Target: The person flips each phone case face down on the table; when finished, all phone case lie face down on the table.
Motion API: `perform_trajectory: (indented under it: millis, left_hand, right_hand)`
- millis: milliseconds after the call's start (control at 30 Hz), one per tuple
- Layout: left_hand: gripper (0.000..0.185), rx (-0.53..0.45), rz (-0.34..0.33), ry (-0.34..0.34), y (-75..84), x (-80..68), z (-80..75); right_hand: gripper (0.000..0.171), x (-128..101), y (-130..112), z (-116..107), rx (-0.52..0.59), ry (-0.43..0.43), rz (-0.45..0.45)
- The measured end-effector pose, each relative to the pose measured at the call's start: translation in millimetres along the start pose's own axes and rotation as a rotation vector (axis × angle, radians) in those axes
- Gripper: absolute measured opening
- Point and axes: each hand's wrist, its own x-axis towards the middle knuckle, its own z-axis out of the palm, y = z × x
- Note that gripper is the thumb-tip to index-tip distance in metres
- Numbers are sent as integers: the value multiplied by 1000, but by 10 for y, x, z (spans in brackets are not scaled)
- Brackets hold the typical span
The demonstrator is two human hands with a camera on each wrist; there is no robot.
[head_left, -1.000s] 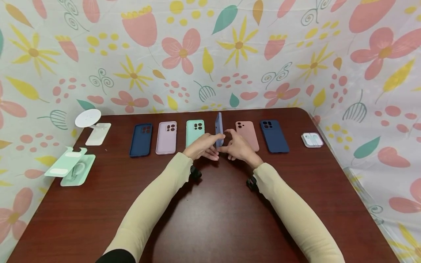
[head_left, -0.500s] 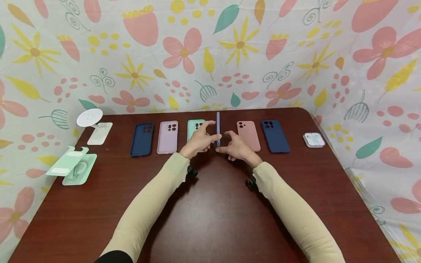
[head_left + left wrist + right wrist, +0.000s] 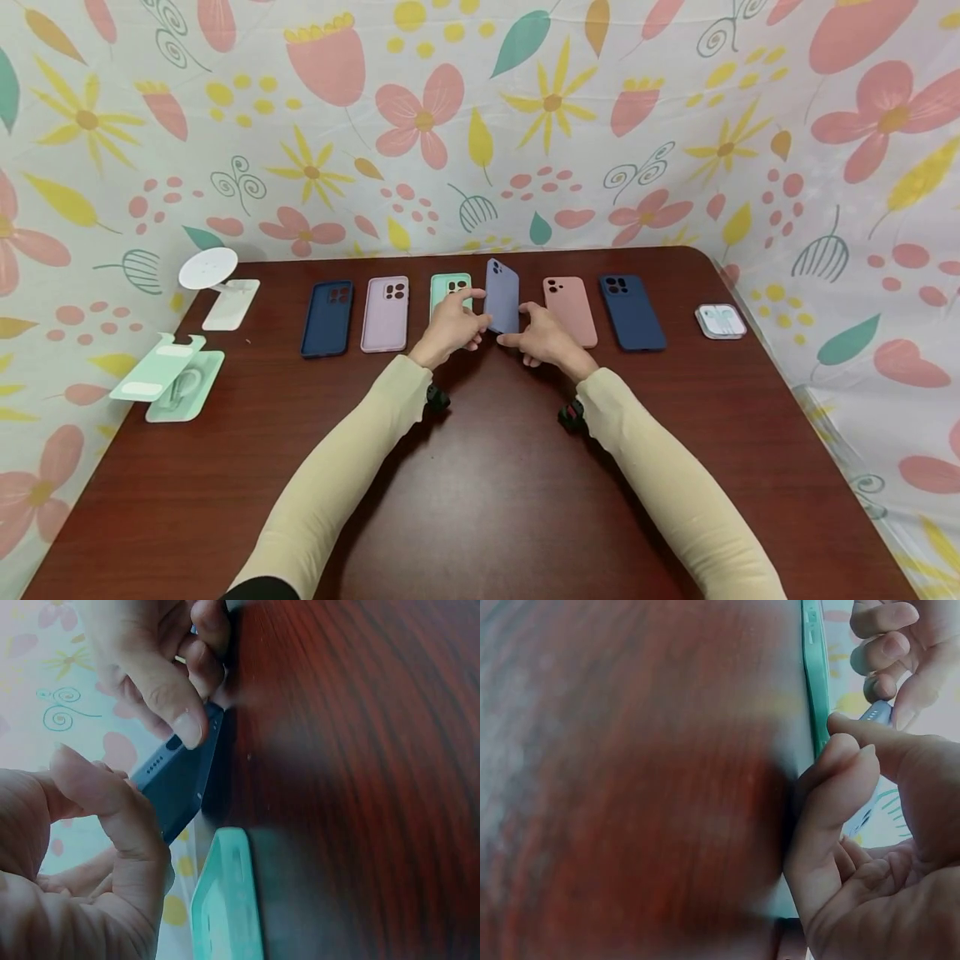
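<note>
A lavender-blue phone case point(image 3: 502, 293) stands tilted on its edge mid-row, camera-hole side facing the head camera. My left hand point(image 3: 448, 323) is at its left side, thumb and index finger at the edge. My right hand point(image 3: 546, 335) pinches the lower right corner between thumb and index finger. In the left wrist view, the dark inner face of the case point(image 3: 176, 791) shows, and the right thumb presses on its end with the port slot. Left of it lies a mint phone case point(image 3: 451, 285), partly covered by the left hand; right of it lies a pink one point(image 3: 572, 312).
Farther left lie a lilac phone case point(image 3: 385, 315) and a navy one point(image 3: 327, 320); another navy case point(image 3: 633, 313) lies at right. Boxed earphones point(image 3: 721, 322) sit far right. A white stand point(image 3: 231, 305) and a mint folding stand point(image 3: 180, 392) are at the table's left edge.
The lavender-blue case was nearly upright, edge-on to the head camera half a second ago; its back now turns toward that camera. My left hand's index finger has shifted to the case's left edge.
</note>
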Motion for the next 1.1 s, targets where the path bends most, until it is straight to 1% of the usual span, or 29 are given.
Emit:
perform_trajectory:
  millis: [100, 267, 467, 600, 767, 967, 1100]
  left_hand:
    - [59, -21, -5, -9, 12, -6, 34]
    - [67, -14, -22, -25, 27, -25, 96]
    - [72, -34, -40, -33, -7, -42, 160]
    - [74, -33, -62, -48, -18, -57, 202]
    - [80, -37, -98, -71, -44, -57, 251]
    - [87, -26, -122, -103, -70, -39, 288]
    - [89, -23, -134, -111, -57, -35, 299]
  right_hand:
    - [87, -4, 0, -12, 0, 8, 7]
    - [88, -27, -5, -19, -2, 11, 36]
    - [87, -35, 29, -8, 37, 27, 33]
    - [87, -43, 42, -5, 45, 36, 48]
    - [90, -53, 47, 0, 20, 48, 72]
    - [90, -72, 48, -5, 27, 56, 77]
    - [89, -75, 63, -13, 42, 51, 76]
